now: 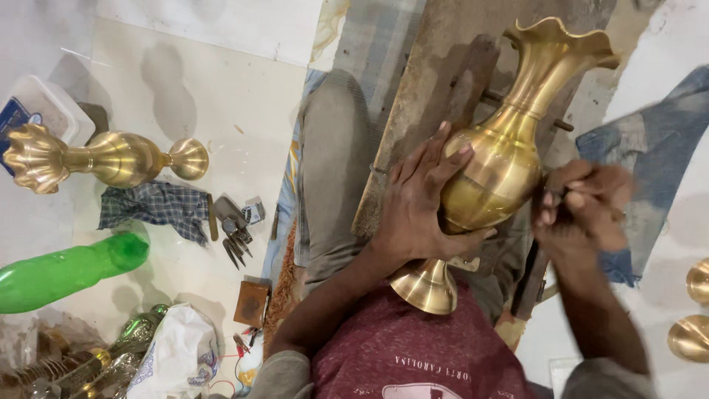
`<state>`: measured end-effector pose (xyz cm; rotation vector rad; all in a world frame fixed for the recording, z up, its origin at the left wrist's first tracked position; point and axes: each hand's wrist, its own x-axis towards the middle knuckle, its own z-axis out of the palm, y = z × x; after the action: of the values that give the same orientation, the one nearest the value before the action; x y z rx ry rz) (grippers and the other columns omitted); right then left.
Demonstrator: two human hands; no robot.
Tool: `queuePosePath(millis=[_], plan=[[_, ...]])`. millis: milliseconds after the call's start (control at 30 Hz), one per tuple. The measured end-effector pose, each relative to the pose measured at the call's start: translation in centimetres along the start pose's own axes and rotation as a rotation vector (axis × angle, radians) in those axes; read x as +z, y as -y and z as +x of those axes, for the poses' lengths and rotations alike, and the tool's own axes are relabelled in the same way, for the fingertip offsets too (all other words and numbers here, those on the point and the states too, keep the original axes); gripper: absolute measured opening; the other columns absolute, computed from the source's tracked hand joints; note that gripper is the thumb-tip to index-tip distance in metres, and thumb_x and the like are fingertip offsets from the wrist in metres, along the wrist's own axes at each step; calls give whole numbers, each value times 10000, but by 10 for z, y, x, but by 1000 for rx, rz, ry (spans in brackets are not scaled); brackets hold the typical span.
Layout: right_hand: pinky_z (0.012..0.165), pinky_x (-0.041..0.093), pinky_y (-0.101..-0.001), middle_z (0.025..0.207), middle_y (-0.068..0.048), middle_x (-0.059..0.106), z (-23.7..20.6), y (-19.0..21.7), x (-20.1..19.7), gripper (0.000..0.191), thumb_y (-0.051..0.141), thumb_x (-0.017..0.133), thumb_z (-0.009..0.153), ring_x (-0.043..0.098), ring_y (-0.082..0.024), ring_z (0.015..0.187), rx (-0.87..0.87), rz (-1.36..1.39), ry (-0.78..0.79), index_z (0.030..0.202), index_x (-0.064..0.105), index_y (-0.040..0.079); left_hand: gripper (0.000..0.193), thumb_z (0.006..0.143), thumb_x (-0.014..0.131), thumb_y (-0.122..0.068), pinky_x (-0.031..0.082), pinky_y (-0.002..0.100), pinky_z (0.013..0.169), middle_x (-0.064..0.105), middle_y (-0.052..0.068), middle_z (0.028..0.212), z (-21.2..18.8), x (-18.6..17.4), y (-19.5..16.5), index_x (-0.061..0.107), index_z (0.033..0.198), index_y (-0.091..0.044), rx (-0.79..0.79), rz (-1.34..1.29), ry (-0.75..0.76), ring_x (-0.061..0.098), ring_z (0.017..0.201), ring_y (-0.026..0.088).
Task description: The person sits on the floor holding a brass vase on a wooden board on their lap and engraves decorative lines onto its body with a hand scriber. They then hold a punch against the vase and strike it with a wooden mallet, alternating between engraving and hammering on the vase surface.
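We hold a brass vase (509,148) tilted against a wooden board (436,81), its foot toward our chest. Our left hand (417,203) wraps its belly; our right hand (583,207), blurred, grips a thin tool (554,193) at the vase's side. On the floor at left lie a second vase (103,157), a checked cloth (159,205) and a green bottle (66,272).

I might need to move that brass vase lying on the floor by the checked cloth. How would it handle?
The second brass vase lies on its side and looks round-bodied, so a push would probably roll it. Its polished surface may be slippery. It is likely heavy for its size, being metal.
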<state>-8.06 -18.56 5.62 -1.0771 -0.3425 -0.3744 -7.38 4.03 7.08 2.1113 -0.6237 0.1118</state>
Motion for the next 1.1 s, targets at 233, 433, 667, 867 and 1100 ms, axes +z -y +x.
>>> queuePosePath(millis=[233, 433, 667, 867, 1100], plan=[[617, 624, -305, 933, -240, 675, -65, -6, -1, 70, -45, 645, 1033, 703, -214, 694, 90, 183, -270, 1084, 607, -17, 1314, 717, 875, -607, 334, 644, 1287, 212, 184, 1760, 6, 2, 3, 54, 1675, -237, -1, 5, 61, 345, 1585, 424], [507, 612, -263, 891, -219, 703, 1, 26, 6, 99, 12, 708, 942, 709, -186, 613, 85, -423, 75, 867, 649, -14, 1375, 666, 901, -623, 311, 639, 1288, 217, 173, 1745, 7, 3, 3, 57, 1668, -206, -16, -5, 75, 297, 1611, 425], [475, 577, -250, 797, -108, 747, 69, 44, 7, 106, 147, 756, 743, 731, -125, 601, 99, -811, 651, 740, 671, 82, 1336, 697, 872, -638, 321, 632, 1297, 210, 177, 1748, 8, -1, 11, 80, 1669, -176, -6, -33, 99, 294, 1604, 430], [380, 487, -259, 559, 32, 631, 95, 38, 11, 197, 174, 775, 699, 645, -62, 460, 327, -754, 873, 664, 583, 147, 1302, 732, 843, -660, 327, 630, 1297, 216, 180, 1750, 5, 0, 16, 83, 1673, -180, -28, -46, 123, 268, 1624, 450], [402, 480, -254, 611, 42, 624, 107, 42, 20, 231, 170, 773, 715, 656, -49, 502, 431, -701, 942, 718, 544, 134, 1299, 749, 824, -671, 307, 652, 1298, 186, 170, 1753, 5, 5, 21, 41, 1675, -204, 6, -58, 101, 250, 1627, 434]])
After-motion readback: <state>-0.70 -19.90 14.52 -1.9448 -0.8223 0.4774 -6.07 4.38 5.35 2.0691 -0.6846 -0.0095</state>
